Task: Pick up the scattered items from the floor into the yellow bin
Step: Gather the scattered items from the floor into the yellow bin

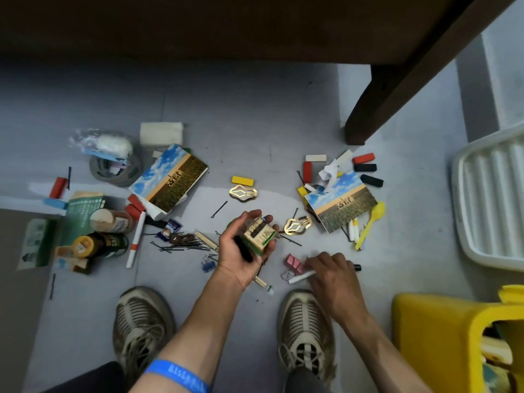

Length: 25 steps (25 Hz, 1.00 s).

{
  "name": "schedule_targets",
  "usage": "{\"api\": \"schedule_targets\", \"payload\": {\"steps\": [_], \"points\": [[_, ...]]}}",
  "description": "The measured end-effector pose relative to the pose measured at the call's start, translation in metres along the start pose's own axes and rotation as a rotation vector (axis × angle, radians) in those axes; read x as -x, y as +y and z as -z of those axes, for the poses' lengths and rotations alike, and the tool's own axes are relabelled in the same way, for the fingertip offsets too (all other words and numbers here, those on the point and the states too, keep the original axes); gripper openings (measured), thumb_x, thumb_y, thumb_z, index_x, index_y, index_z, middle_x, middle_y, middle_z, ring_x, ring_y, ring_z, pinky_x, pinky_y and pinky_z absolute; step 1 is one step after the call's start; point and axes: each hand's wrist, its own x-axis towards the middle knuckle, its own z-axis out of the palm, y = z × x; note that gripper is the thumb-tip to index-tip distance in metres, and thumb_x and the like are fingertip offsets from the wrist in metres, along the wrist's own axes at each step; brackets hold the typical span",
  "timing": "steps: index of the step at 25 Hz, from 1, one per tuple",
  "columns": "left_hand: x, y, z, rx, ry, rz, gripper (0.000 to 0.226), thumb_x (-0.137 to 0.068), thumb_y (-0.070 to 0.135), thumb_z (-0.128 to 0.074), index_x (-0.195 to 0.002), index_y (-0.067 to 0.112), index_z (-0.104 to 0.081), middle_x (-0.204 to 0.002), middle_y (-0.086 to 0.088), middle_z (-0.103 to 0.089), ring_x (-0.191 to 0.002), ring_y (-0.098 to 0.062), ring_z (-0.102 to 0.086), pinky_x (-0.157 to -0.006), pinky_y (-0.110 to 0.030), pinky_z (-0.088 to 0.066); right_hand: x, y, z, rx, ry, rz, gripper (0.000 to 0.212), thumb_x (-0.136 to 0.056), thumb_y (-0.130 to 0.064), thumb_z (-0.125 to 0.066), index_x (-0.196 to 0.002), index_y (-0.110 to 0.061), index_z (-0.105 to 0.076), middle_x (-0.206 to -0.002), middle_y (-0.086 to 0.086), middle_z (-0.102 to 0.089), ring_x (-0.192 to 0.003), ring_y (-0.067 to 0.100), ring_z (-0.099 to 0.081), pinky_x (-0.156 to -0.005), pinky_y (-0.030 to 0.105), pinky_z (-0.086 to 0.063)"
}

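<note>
Gripping a small green box in left hand, right hand pinching a white stick on floor, yellow bin right.

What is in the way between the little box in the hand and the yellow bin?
Only the right hand, low on the floor picking up a white stick. The left hand holds the small green box up; the yellow bin is open.
</note>
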Motion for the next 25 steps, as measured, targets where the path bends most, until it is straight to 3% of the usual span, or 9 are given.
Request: {"api": "schedule_targets", "payload": {"steps": [2, 6, 8, 11, 14, 16, 20, 22, 25], "points": [[0.001, 0.004, 0.006, -0.004, 0.026, -0.022, 0.029, -0.076, 0.034, -0.067, -0.094, 0.012, -0.073, -0.101, -0.013, -0.069, -0.091, -0.032, -0.068, -0.053, -0.030, -0.056, -0.010, 0.004, 0.006, -0.007, 0.028, 0.040, 0.012, -0.075, -0.023, -0.067, -0.086, -0.023, -0.061, -0.085, -0.003, -0.059, -0.080, 0.025, -0.052, -0.065, 0.034, -0.037], [-0.002, 0.006, 0.009, -0.008, 0.064, -0.048, 0.029, -0.077, 0.034, -0.066, -0.095, 0.012, -0.072, -0.101, -0.014, -0.069, -0.091, -0.031, -0.066, -0.055, -0.030, -0.056, -0.016, -0.002, 0.010, -0.286, 0.107, -0.075, 0.035, -0.074, -0.017, -0.064, -0.086, -0.031, -0.035, -0.079, -0.009, -0.040, -0.060, 0.013, -0.043, -0.052, 0.023, -0.028], [-0.003, 0.003, 0.007, -0.017, 0.075, -0.044, 0.029, -0.077, 0.034, -0.066, -0.095, 0.012, -0.071, -0.101, -0.014, -0.069, -0.092, -0.031, -0.066, -0.054, -0.030, -0.056, -0.021, -0.011, 0.005, -0.302, 0.136, -0.140, 0.030, -0.080, -0.023, -0.061, -0.099, -0.030, -0.040, -0.092, -0.006, -0.043, -0.071, 0.013, -0.050, -0.052, 0.024, -0.036], [-0.002, -0.001, 0.003, -0.055, 0.073, -0.029, 0.029, -0.077, 0.033, -0.066, -0.096, 0.012, -0.070, -0.101, -0.013, -0.069, -0.091, -0.030, -0.066, -0.054, -0.030, -0.056, -0.044, -0.022, 0.003, -0.186, 0.091, -0.236, 0.048, -0.084, -0.042, -0.063, -0.126, -0.029, -0.044, -0.118, 0.002, -0.045, -0.095, 0.022, -0.055, -0.063, 0.035, -0.051], [-0.001, -0.007, -0.001, -0.078, 0.051, -0.009, 0.030, -0.075, 0.032, -0.066, -0.098, 0.012, -0.069, -0.100, -0.013, -0.070, -0.090, -0.031, -0.067, -0.054, -0.030, -0.056, -0.060, -0.030, 0.008, -0.171, 0.021, -0.290, 0.041, -0.087, -0.046, -0.058, -0.119, -0.023, -0.048, -0.119, 0.006, -0.049, -0.093, 0.031, -0.062, -0.067, 0.037, -0.049], [-0.001, -0.013, -0.004, -0.102, 0.053, 0.005, 0.030, -0.075, 0.031, -0.066, -0.097, 0.012, -0.070, -0.099, -0.012, -0.071, -0.089, -0.031, -0.068, -0.052, -0.030, -0.055, -0.048, -0.025, 0.012, -0.334, 0.094, -0.436, 0.035, -0.084, -0.049, -0.056, -0.106, -0.023, -0.050, -0.107, 0.005, -0.058, -0.085, 0.032, -0.063, -0.067, 0.036, -0.048], [-0.004, -0.028, -0.011, -0.132, 0.051, 0.034, 0.028, -0.074, 0.032, -0.066, -0.094, 0.013, -0.070, -0.100, -0.012, -0.070, -0.089, -0.031, -0.068, -0.052, -0.030, -0.055, 0.012, 0.017, 0.018, -0.507, 0.433, -0.866, 0.026, -0.077, -0.050, -0.053, -0.087, -0.027, -0.046, -0.077, -0.003, -0.058, -0.064, 0.023, -0.057, -0.054, 0.027, -0.036], [-0.005, -0.038, -0.017, -0.149, 0.056, 0.053, 0.027, -0.075, 0.032, -0.065, -0.095, 0.014, -0.069, -0.102, -0.013, -0.069, -0.091, -0.031, -0.066, -0.052, -0.030, -0.055, 0.031, 0.037, 0.018, -0.524, 0.539, -1.056, 0.028, -0.078, -0.040, -0.062, -0.089, -0.019, -0.047, -0.084, 0.004, -0.056, -0.073, 0.034, -0.059, -0.059, 0.030, -0.037], [-0.003, -0.049, -0.025, -0.166, 0.051, 0.062, 0.028, -0.076, 0.032, -0.065, -0.096, 0.014, -0.071, -0.102, -0.013, -0.069, -0.090, -0.030, -0.066, -0.053, -0.031, -0.055, 0.029, 0.046, 0.009, -0.446, 0.455, -1.143, 0.033, -0.083, -0.026, -0.066, -0.103, -0.007, -0.047, -0.106, 0.019, -0.054, -0.085, 0.040, -0.058, -0.065, 0.031, -0.038]]}}
